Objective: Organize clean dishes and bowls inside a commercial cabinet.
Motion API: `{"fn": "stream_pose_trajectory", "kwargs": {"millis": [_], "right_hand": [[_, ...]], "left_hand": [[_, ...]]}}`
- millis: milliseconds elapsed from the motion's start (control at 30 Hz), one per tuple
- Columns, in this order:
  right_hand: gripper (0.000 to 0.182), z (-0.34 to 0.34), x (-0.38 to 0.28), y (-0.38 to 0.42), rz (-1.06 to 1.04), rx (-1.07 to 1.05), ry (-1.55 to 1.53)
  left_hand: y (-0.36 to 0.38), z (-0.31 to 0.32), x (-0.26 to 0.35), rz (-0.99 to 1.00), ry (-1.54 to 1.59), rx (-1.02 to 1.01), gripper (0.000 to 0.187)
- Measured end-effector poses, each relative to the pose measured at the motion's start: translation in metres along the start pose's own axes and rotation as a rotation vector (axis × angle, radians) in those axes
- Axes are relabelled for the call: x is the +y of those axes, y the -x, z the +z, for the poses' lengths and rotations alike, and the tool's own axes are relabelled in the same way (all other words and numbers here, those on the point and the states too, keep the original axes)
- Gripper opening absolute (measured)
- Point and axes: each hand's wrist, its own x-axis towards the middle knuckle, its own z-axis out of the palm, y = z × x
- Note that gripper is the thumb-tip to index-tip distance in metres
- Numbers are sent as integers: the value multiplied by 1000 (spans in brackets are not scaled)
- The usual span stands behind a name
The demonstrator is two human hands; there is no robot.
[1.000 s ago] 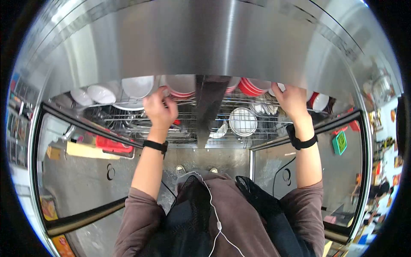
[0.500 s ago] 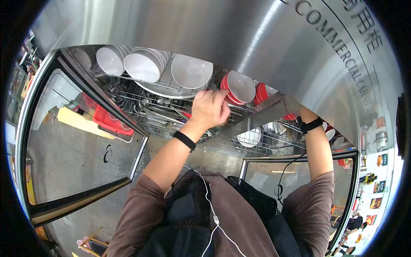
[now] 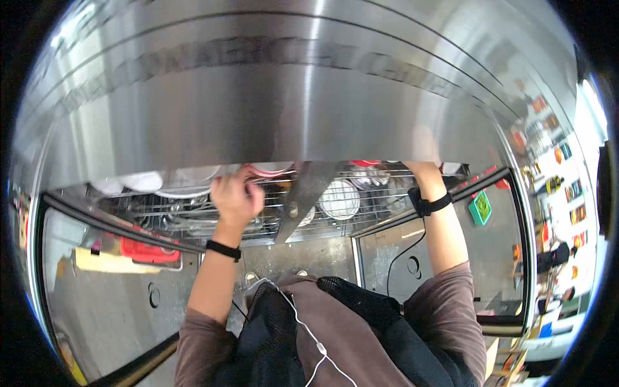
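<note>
My left hand (image 3: 237, 197) is at the wire rack (image 3: 261, 219) in the steel cabinet (image 3: 258, 109), beside a red-rimmed white bowl (image 3: 271, 169). Its thumb stands apart from the bent fingers, which are blurred, and I see nothing held. My right hand (image 3: 422, 169) reaches up behind the cabinet's steel front on the other side of the centre post (image 3: 300, 203). Its fingers are hidden, so what they touch cannot be seen. White bowls (image 3: 143, 181) stand at the left, and a stack of white plates (image 3: 339, 199) is right of the post.
An open glass door stands on each side, the left door (image 3: 97, 309) and the right door (image 3: 451, 258). A red tray (image 3: 149, 250) shows through the left one, a green basket (image 3: 480, 208) through the right. A black cord hangs from my right wrist. Several people are at the far right.
The view has tilted and shifted, so the steel front covers more of the bowls. My left hand has moved left, away from the stacked red bowls, and its thumb has spread. My right hand stays behind the front.
</note>
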Motion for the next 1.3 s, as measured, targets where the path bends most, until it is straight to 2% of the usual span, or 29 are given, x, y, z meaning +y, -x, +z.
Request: {"fn": "stream_pose_trajectory", "kwargs": {"millis": [67, 100, 167, 233, 333, 367, 400, 567, 633, 667, 733, 800, 833, 933, 1033, 1133, 1267, 1300], "right_hand": [[29, -15, 20, 17, 57, 115, 14], [37, -54, 5, 5, 65, 167, 216], [34, -80, 16, 20, 458, 194, 130], [35, -96, 35, 33, 781, 158, 106], [45, -92, 84, 58, 857, 4, 220], [43, -82, 100, 69, 829, 43, 151], [40, -82, 99, 67, 865, -26, 106], [34, -66, 129, 83, 773, 72, -8], [35, -76, 116, 76, 810, 124, -27], [34, -74, 126, 84, 760, 165, -57], [26, -89, 115, 83, 769, 169, -102], [27, -95, 114, 83, 671, 220, -61], [27, -105, 88, 71, 572, 275, -123], [20, -118, 45, 48, 372, 133, -24], [12, -111, -4, 22, -62, 117, -45], [11, -86, -39, -3, -158, -110, -8], [20, -51, -93, -45, -383, -135, 152], [42, -36, -93, -46, -267, -293, 122]], "left_hand": [[0, 3, -2, 53, -42, 54, 33], [-1, 3, 1, 60, -75, 67, 33], [5, 5, 0, 31, -143, 45, 33], [-1, 8, 6, 64, -144, 120, 32], [2, 11, 5, 11, -154, 132, 31], [3, 11, 5, -3, -172, 128, 30], [6, 11, 5, -24, -207, 107, 30], [-5, 11, 16, -9, -192, 165, 35], [1, 13, 12, -28, -194, 124, 34], [4, 11, 8, -40, -204, 110, 34], [6, 9, 9, -83, -212, 76, 36], [0, 9, 13, -28, -208, 116, 37], [1, 8, 12, -31, -217, 101, 37], [2, 6, 10, -22, -216, 81, 36], [-2, 5, 14, -24, -147, 106, 31], [-3, 2, 10, -11, -93, 84, 31], [-2, -1, 6, -12, -52, 50, 33], [-3, -3, 7, -27, -36, 38, 34]]}}
